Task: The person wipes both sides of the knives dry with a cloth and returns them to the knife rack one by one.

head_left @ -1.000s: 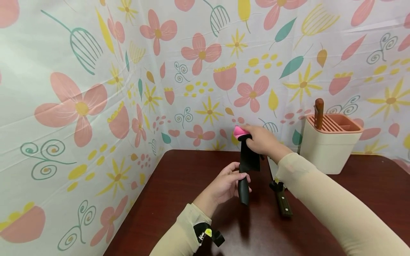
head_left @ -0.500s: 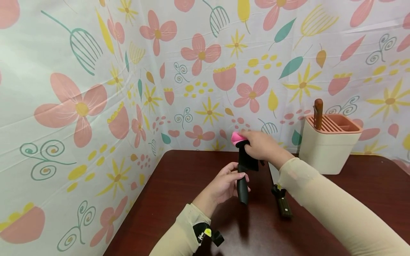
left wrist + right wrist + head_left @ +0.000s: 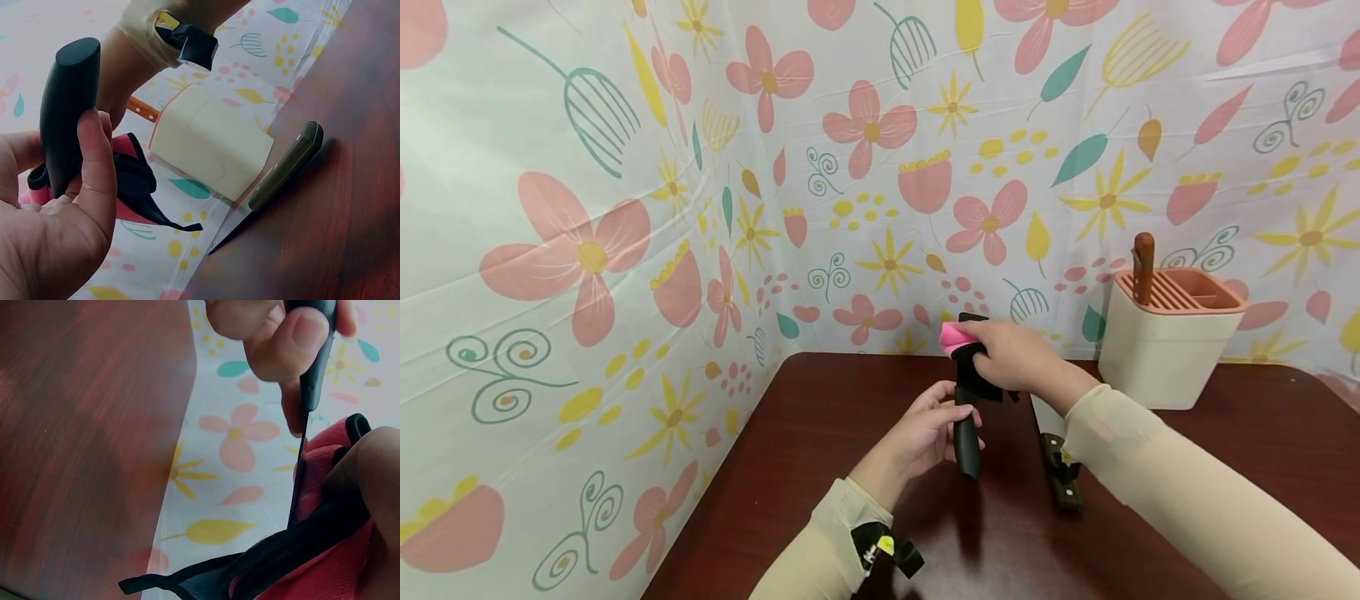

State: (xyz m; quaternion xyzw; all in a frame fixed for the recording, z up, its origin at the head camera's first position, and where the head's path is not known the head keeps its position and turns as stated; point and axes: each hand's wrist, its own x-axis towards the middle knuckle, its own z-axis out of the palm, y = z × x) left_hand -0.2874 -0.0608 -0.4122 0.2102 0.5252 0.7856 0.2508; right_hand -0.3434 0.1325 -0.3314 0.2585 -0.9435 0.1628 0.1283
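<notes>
A white fabric backdrop printed with pink, yellow and teal flowers (image 3: pixel 722 208) hung behind a glossy reddish-brown wooden tabletop (image 3: pixel 820 475). A cream tapered knife block with an orange slotted top (image 3: pixel 1168 358) stood at back right. A broad black-bladed knife with a smooth black handle (image 3: pixel 976 383) was held above the tabletop; a dark-handled riveted knife (image 3: pixel 272 187) lay right of it. The left hand (image 3: pixel 931 429) pinched the black handle; the right hand (image 3: pixel 1011 357) gripped a pink black-edged cloth (image 3: pixel 953 337) against the blade.

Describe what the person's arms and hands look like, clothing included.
The left hand and right hand are ungloved. The left sleeve and right sleeve are long and cream. The left wrist device and right wrist device are black, each with a yellow patch.
</notes>
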